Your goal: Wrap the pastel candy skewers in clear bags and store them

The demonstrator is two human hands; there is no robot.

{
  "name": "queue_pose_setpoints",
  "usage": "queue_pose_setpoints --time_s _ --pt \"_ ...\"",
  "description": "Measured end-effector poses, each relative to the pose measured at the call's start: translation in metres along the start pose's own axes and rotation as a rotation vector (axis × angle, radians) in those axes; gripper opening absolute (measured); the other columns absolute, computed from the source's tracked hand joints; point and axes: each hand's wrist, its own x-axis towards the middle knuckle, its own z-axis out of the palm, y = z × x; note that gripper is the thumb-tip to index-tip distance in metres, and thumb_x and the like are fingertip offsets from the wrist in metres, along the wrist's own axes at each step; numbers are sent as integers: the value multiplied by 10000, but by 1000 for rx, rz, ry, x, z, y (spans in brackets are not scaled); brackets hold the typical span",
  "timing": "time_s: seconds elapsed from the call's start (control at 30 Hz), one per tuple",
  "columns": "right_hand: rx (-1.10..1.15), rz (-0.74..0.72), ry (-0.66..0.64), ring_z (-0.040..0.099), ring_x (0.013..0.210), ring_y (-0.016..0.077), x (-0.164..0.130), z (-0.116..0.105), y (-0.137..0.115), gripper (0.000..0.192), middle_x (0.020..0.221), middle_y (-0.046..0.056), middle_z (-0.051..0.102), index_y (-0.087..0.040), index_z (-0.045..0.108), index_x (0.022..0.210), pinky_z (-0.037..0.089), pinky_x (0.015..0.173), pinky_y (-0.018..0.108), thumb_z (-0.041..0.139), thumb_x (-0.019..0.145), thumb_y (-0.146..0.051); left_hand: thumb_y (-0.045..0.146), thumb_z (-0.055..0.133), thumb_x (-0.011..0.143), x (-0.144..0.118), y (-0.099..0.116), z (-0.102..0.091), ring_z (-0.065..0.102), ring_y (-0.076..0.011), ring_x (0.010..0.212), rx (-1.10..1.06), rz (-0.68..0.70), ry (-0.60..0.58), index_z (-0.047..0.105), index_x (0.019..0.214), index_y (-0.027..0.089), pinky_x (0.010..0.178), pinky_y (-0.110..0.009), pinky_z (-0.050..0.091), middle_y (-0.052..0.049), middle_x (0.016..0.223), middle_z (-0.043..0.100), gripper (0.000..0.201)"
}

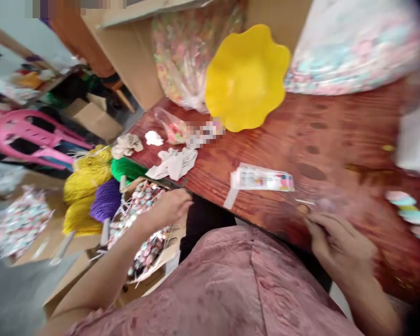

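My left hand point(170, 205) hovers above a cardboard box of strung multicoloured beads point(149, 193), beside the table's near edge. Its fingers are curled in, and whatever may lie inside them is hidden. Over the right part of the table my right hand point(341, 240) is closed in a pinch, thumb against fingers. A small brownish round spot point(304, 209) shows at its fingertips, too blurred to name. Close above it lies a thin white strip point(304, 201). A stack of printed labels point(264, 178) rests on the table to the left of this hand.
A yellow scalloped dish point(248, 79) stands at the table's back, before a bag of coloured pieces point(192, 56). A large bag of pastel pieces point(360, 51) sits back right. Crumpled cloth point(173, 163) lies front left. Yellow cord point(87, 186) and a pink chair point(31, 137) are off the table's left.
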Motion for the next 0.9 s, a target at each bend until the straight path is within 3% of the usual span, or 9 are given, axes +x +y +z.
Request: queue_pose_setpoints --time_s 0.07,0.1,0.2,0.27,0.4,0.5,0.63,0.77,0.9 --pt "19 -37 -28 689 794 181 10 6 -12 147 915 59 717 -226 663 967 552 691 302 583 871 -148 221 414 951 44 64 0 604 -195 962 21 470 202 666 987 168 877 -312 483 -105 985 666 260" --pt "11 -53 -58 676 799 178 13 8 -17 146 906 66 708 -208 658 955 538 695 298 559 879 -132 222 431 945 65 96 2 594 -207 968 71 609 251 655 998 161 873 -322 483 -110 1006 659 238" --pt "-117 -116 -111 633 750 167 10 -1 -23 168 867 61 705 -197 661 885 473 665 294 521 879 -103 138 485 888 117 166 15 578 -259 996 272 627 286 612 1093 100 808 -355 489 -157 1085 630 244" --pt "-256 -73 -87 623 751 165 0 -23 -13 154 860 52 710 -197 667 870 449 681 296 537 877 -117 72 448 884 140 188 22 586 -257 966 385 542 235 627 1038 79 770 -343 480 -162 1028 637 236" --pt "-531 176 77 636 780 178 -25 -91 29 121 829 53 717 -183 681 862 460 729 298 564 880 -161 18 450 850 162 180 28 603 -267 906 421 560 232 662 905 80 741 -355 477 -168 927 650 227" --pt "-731 289 119 629 738 184 -35 -128 58 144 782 49 713 -189 695 803 437 675 297 569 873 -185 31 464 851 164 159 29 610 -257 863 347 631 341 672 832 116 744 -357 485 -141 872 660 226" --pt "-918 296 142 594 729 199 -35 -147 79 148 780 67 718 -193 711 780 393 650 308 582 852 -206 145 475 921 165 142 36 609 -226 839 191 669 505 675 783 156 758 -340 493 -105 840 673 243" --pt "-1082 311 247 552 709 212 -31 -159 98 156 813 122 729 -163 750 855 329 604 323 642 808 -266 197 480 948 167 142 38 601 -214 918 -20 688 538 707 919 193 851 -350 493 -79 932 694 229" --pt "-1060 437 61 449 572 167 -31 -168 123 165 644 121 648 -170 714 682 199 556 317 641 773 -288 183 486 935 166 147 37 583 -203 878 -111 618 524 680 810 182 822 -348 484 -69 876 679 230"
